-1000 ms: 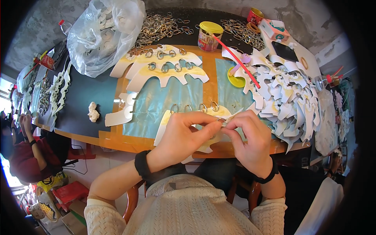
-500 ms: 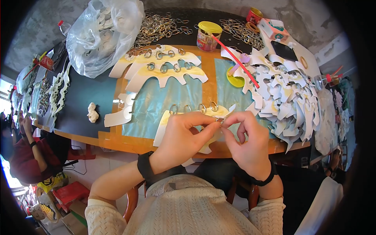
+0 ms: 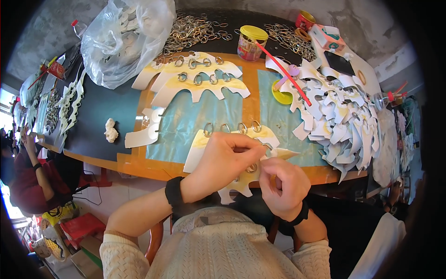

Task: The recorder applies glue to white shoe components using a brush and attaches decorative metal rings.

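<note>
Close to the table's front edge, my left hand (image 3: 228, 156) pinches a scalloped white strip (image 3: 240, 185) with yellowish smears, thumb and forefinger at a metal ring (image 3: 268, 145). The fingers of my right hand (image 3: 284, 186) are closed at the same strip, just below the left fingertips; the exact pinch point is hidden. The strip's lower lobes hang past the table edge, and another ring (image 3: 251, 168) shows on it between my hands. Behind lies a second scalloped strip (image 3: 197, 142), its upper edge carrying several upright oval rings (image 3: 225, 129).
More ringed strips (image 3: 200, 86) lie beyond on blue sheeting (image 3: 186, 118). To the right is a heap of white strips (image 3: 350, 118), with a red stick (image 3: 283, 72) leaning from a yellow-lidded tub (image 3: 252, 44). Loose rings (image 3: 195, 32) and a plastic bag (image 3: 125, 46) stand behind.
My right hand has moved down and slightly left, its fingers curling in more. The held strip has turned, so its lobes and rings show more below my hands.
</note>
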`<action>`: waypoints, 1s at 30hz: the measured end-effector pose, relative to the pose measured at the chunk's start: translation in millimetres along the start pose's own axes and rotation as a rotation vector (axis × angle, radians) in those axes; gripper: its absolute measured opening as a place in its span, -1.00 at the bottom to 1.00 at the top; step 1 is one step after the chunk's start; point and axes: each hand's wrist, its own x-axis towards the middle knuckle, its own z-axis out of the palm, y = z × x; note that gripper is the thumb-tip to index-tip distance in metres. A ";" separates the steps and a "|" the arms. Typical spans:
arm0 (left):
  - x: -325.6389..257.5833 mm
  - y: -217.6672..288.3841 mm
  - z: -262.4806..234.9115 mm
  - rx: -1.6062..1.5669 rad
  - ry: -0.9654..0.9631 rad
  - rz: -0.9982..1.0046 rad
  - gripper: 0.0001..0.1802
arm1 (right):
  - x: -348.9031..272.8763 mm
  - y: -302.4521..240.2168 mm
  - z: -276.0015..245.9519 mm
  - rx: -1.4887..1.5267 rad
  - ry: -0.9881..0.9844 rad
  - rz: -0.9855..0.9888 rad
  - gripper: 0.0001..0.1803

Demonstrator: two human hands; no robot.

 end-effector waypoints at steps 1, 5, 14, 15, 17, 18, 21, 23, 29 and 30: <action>0.2 -1.1 0.3 -0.023 -0.004 -0.008 -0.81 | -0.5 0.1 0.3 -0.005 0.008 -0.013 -0.64; -2.2 1.2 2.1 -0.088 -0.024 -0.045 -0.80 | -4.0 0.6 -4.6 0.038 -0.051 0.011 -0.66; -1.9 -4.0 5.9 -0.065 -0.025 -0.049 -0.80 | -5.6 -1.2 -6.8 0.174 -0.073 0.190 -0.70; -2.0 -3.4 5.3 -0.065 -0.024 -0.049 -0.80 | -5.4 -1.0 -6.8 0.174 -0.073 0.189 -0.70; -2.5 -1.5 4.1 -0.112 -0.035 -0.105 -0.80 | -5.4 -0.1 -8.8 0.079 -0.105 0.114 -0.69; -2.0 -2.3 2.6 -0.112 -0.036 -0.104 -0.80 | -4.7 1.1 -8.9 0.078 -0.106 0.114 -0.69; -0.8 -4.1 -3.0 -0.202 -0.074 -0.181 -0.80 | -1.7 6.3 -9.6 -0.078 -0.096 -0.062 -0.65; -0.1 -3.5 -7.2 -0.242 -0.097 -0.242 -0.76 | -0.2 8.6 -11.2 -0.085 -0.114 -0.152 -0.60; -2.7 4.0 -17.5 -0.365 -0.186 -0.271 -0.47 | 5.4 7.9 -19.3 -0.085 -0.228 -0.206 -0.53; -3.2 4.0 -17.8 -0.365 -0.186 -0.271 -0.47 | 5.9 7.5 -19.6 -0.085 -0.227 -0.205 -0.53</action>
